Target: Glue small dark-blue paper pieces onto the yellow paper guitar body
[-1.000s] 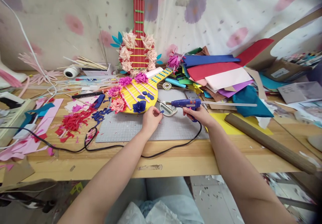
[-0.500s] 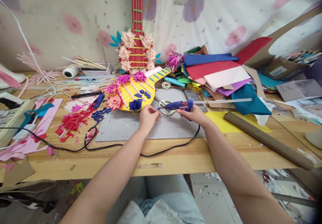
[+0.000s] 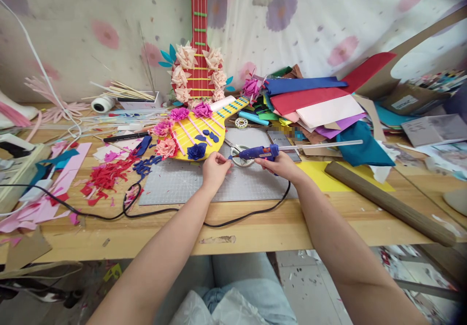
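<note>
My right hand (image 3: 279, 166) is wrapped round a blue hot glue gun (image 3: 258, 153), whose nozzle points left. A long clear glue stick (image 3: 328, 145) sticks out of its back. Close to the nozzle tip, my left hand (image 3: 216, 168) pinches something too small to make out, perhaps dark blue. Just behind that hand lies a yellow paper guitar (image 3: 197, 133) with pink strings, pink and magenta paper flowers, and a dark blue flower (image 3: 196, 152). White-handled scissors (image 3: 241, 161) rest on the grey cutting mat (image 3: 175, 189), partly hidden by the gun.
The gun's black cord (image 3: 244, 218) loops across the table front. Red paper scraps (image 3: 111, 174) and blue scraps (image 3: 146, 165) lie left. A red paper guitar (image 3: 200, 67) stands behind. At right are stacked coloured paper sheets (image 3: 310, 99) and a brown roll (image 3: 386, 202).
Almost nothing differs. The glue stick's far end has shifted very slightly left and up; both hands stay in place.
</note>
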The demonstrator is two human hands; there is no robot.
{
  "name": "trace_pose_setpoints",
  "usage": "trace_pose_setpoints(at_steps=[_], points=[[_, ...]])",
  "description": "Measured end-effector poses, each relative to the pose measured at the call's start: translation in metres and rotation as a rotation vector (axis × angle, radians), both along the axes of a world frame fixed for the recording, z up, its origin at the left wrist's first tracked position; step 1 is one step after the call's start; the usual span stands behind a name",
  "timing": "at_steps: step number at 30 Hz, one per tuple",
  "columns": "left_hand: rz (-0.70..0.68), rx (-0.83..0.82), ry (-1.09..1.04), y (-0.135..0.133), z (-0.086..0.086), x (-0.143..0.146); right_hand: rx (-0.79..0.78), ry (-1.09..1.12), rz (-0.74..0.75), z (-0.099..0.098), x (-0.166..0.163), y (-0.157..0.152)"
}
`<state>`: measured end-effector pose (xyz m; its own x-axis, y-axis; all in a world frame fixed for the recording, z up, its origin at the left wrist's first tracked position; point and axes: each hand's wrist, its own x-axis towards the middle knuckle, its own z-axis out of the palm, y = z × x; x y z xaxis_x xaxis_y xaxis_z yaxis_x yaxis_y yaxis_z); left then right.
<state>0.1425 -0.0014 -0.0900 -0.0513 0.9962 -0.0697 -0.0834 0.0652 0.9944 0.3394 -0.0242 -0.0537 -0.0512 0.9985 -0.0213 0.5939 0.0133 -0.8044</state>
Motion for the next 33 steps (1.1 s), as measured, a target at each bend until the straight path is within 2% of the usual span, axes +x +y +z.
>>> trace_pose_setpoints(at_steps=[14, 21, 23, 26, 29, 33], points=[[-0.004, 0.010, -0.011, 0.001, -0.003, 0.000, -0.005, 0.037, -0.016, 0.001, -0.004, 0.001], [-0.013, 0.002, -0.058, 0.000, -0.001, 0.000, 0.042, 0.233, 0.047, -0.004, 0.000, 0.004], [-0.027, 0.000, -0.078, -0.001, 0.000, 0.000, 0.101, 0.331, -0.004, -0.007, 0.001, 0.009], [-0.050, 0.016, -0.123, -0.001, 0.000, -0.001, 0.170, 0.378, -0.189, -0.012, 0.001, 0.022], [-0.072, 0.049, -0.157, 0.000, -0.002, -0.001, 0.168, 0.298, -0.360, -0.016, 0.000, 0.040], [-0.070, 0.062, -0.183, 0.001, -0.004, -0.001, 0.134, 0.062, -0.418, -0.021, -0.003, 0.062]])
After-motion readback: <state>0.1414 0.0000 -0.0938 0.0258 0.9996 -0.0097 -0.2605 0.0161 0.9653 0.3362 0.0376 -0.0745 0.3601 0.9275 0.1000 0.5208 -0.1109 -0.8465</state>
